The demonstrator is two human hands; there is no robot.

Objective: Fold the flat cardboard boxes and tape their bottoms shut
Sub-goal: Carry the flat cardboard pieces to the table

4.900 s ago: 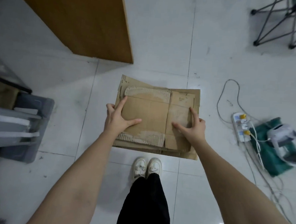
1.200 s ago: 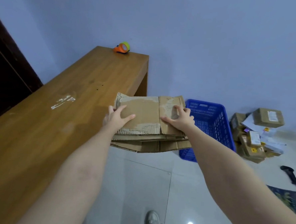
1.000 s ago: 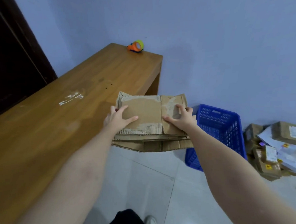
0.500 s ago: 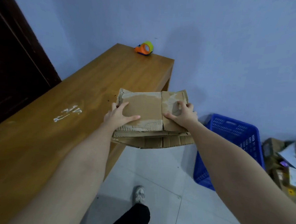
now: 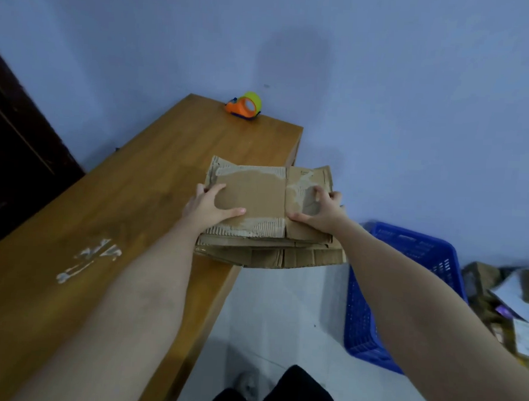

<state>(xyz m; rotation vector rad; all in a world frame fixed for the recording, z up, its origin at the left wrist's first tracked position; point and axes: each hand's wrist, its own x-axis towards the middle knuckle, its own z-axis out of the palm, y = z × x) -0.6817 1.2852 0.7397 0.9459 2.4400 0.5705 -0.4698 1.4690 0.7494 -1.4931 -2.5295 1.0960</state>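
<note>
I hold a stack of flat, worn cardboard boxes (image 5: 257, 196) level over the right edge of a long wooden table (image 5: 101, 221). My left hand (image 5: 208, 209) grips the stack's left side, thumb on top. On the right side my right hand (image 5: 321, 211) clamps it, fingers curled on the top sheet. About half of the stack hangs past the table edge, above the floor. An orange tape dispenser with a yellow-green roll (image 5: 245, 105) sits at the table's far end against the wall.
A blue plastic crate (image 5: 407, 271) stands on the white tiled floor to the right of the table. Small parcels and papers (image 5: 510, 308) lie heaped at the far right. A dark door or cabinet (image 5: 9, 153) borders the table's left side. My legs show at the bottom.
The stack was lifted from the floor and carried to the table. In the last second it shifted left, over the table's right edge; both hands kept their grip.
</note>
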